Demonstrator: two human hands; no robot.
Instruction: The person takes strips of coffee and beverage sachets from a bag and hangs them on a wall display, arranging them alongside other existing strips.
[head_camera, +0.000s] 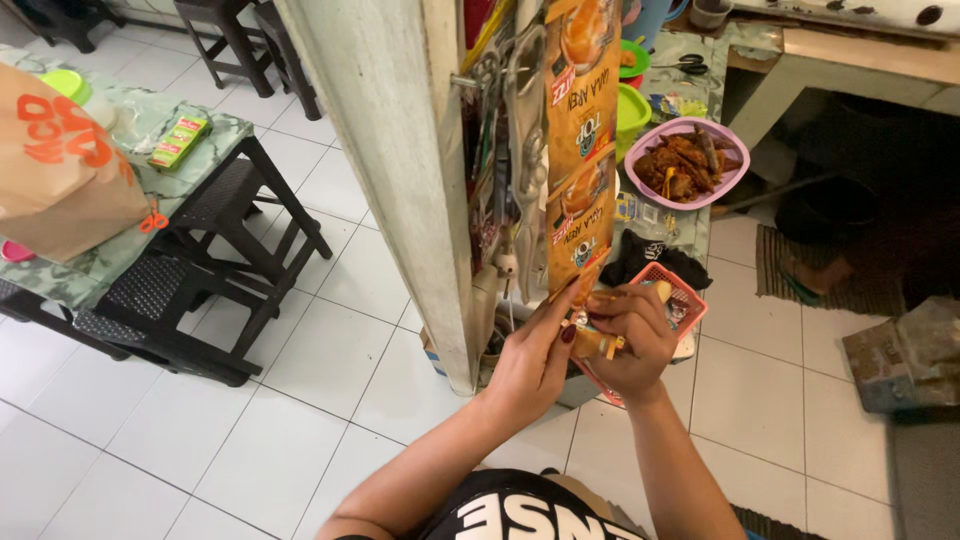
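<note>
White floor tiles (330, 350) surround a pale pillar (385, 150), and against the pillar's right face hangs a strip of orange sachets (580, 150), whose lowest sachet (583, 285) sits at the strip's bottom end, pinched by both hands. Left hand (535, 355) has fingers closed on that sachet's lower edge from the pillar side, while the right hand (630, 340) has fingers curled tight around it from the far side. Beyond the pillar, a pink basket (685, 300) lies just behind the hands, a pink bowl of fried food (690, 160) further right, and a black stool (200, 270) stands well left of the pillar.
</note>
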